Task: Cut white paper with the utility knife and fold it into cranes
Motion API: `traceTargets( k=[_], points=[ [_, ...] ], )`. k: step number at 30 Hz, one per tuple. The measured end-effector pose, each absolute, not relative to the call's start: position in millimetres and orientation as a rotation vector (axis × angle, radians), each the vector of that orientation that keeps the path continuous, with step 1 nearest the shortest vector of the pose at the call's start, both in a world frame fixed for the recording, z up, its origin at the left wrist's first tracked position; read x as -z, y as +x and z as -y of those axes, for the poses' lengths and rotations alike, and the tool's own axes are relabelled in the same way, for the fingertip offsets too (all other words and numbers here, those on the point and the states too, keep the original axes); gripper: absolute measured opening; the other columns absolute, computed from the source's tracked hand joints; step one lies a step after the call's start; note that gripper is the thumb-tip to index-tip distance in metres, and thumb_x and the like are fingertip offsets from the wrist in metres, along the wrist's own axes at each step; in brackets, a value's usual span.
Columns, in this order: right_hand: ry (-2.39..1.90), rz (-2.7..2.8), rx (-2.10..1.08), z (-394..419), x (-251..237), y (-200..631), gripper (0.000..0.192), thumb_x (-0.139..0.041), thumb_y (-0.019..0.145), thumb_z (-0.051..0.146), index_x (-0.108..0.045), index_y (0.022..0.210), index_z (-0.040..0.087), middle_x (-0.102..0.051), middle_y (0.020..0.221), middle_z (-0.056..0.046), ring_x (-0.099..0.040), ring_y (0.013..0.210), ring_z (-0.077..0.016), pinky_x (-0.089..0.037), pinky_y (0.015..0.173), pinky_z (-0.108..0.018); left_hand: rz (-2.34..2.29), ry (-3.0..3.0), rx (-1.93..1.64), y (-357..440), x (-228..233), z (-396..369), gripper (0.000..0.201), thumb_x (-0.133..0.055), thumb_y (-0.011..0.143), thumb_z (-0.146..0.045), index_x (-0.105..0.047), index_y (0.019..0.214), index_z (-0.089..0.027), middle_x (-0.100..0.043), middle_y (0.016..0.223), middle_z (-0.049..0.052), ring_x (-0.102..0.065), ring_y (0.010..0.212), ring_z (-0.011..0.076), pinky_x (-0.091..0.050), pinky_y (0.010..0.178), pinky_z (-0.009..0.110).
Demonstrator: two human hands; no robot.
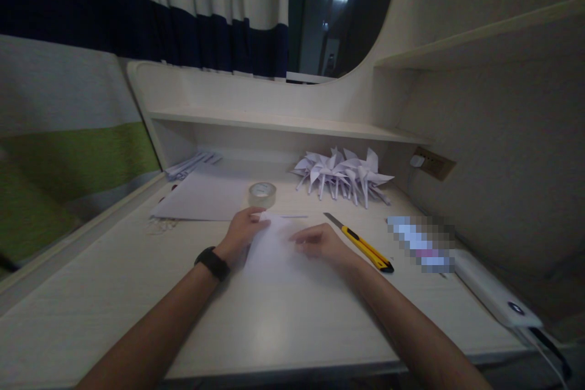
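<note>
Both hands — left hand (242, 233), right hand (320, 244) — press flat, fingers loosely spread, on an unfolded paper sheet (274, 250) on the worktop (114, 292), finished paper pinwheels (342, 173) piled behind.

On the table (114, 292), a paper sheet (274, 250) lies centre. Tape roll (262, 194) at twelve o'clock, paper pinwheels (342, 175) at one, utility knife (361, 244) at three, paper stack (205, 198) at eleven.
</note>
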State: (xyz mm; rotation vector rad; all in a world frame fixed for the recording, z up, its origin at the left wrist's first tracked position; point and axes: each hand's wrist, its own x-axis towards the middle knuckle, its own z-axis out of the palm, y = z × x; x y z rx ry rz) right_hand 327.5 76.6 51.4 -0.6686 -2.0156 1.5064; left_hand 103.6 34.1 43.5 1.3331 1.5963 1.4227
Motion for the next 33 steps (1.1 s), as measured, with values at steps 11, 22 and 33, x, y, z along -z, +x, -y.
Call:
traceTargets(
  k=[11, 22, 33],
  points=[
    [-0.735, 1.942, -1.702, -84, -55, 332, 0.039, -0.084, 0.051, 0.034, -0.073, 0.08, 0.01, -0.069, 0.067, -0.006, -0.063, 0.057, -0.0153, -0.051, 0.059, -0.029, -1.761, 1.496, -1.3, 99, -39, -37, 0.018, -0.059, 0.067, -0.031, -0.061, 0.065, -0.014, -0.063, 0.066, 0.003, -0.055, 0.061, 0.0175, -0.036, 0.054, 0.025],
    [-0.686, 2.231, -1.728, -102, -52, 344, 0.039, -0.084, 0.052, 0.032, -0.074, 0.084, 0.012, -0.07, 0.071, -0.005, -0.062, 0.062, -0.0138, -0.05, 0.064, -0.027, -2.353, 1.958, -0.841, 94, -41, -34, 0.019, -0.051, 0.08, -0.031, -0.06, 0.092, -0.019, -0.066, 0.084, 0.006, -0.06, 0.077, 0.0219, -0.039, 0.066, 0.028],
    [-0.582, 2.334, -1.8, -105, -57, 349, 0.037, -0.084, 0.051, 0.032, -0.074, 0.081, 0.013, -0.069, 0.071, -0.003, -0.061, 0.063, -0.0132, -0.049, 0.066, -0.026, -1.86, 2.341, -0.493, 133, -53, -59, 0.043, -0.061, 0.072, -0.024, -0.061, 0.113, -0.012, -0.064, 0.107, 0.018, -0.058, 0.101, 0.0317, -0.041, 0.086, 0.038]
  ],
)
